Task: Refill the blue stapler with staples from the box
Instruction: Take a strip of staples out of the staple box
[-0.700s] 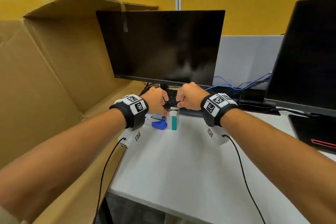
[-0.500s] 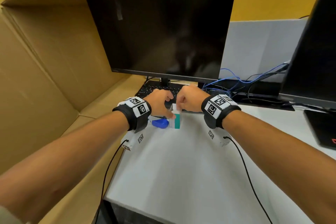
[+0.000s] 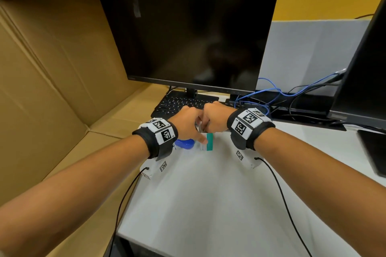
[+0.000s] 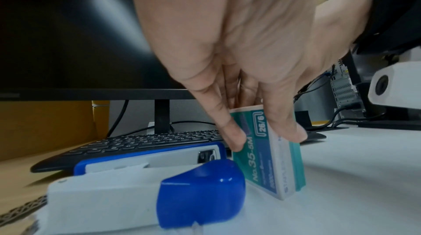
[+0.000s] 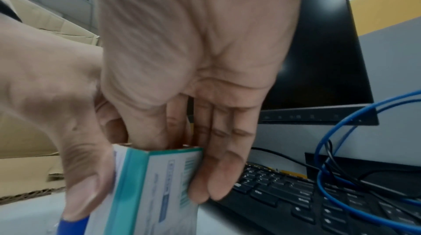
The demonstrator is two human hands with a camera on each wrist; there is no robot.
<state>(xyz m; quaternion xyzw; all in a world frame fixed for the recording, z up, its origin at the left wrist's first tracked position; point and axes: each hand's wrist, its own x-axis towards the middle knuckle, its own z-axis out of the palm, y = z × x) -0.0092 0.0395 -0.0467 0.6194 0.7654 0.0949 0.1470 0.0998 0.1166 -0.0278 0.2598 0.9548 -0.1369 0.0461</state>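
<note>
The teal and white staple box (image 3: 209, 142) stands upright on the white table (image 3: 208, 194). My left hand (image 3: 188, 125) pinches its sides between thumb and forefinger (image 4: 234, 136). My right hand (image 3: 211, 121) comes down on the open top of the box (image 5: 154, 185); its thumb and forefinger dip inside, the other fingers (image 5: 216, 176) lie along the far side. A thin grey strip (image 3: 200, 127) shows above the box between my hands. The blue and white stapler (image 4: 200, 194) lies open just left of the box (image 4: 268, 163), partly hidden under my left wrist in the head view.
A black keyboard (image 3: 177, 104) and a monitor (image 3: 188, 33) stand right behind my hands. A large cardboard box (image 3: 52, 69) walls the left side. Blue and black cables (image 3: 271, 92) and a second screen (image 3: 365, 69) are at the right.
My view has tilted down and drawn closer. My right thumb and forefinger have gone into the box top, and a grey strip now shows there. My left hand keeps its hold.
</note>
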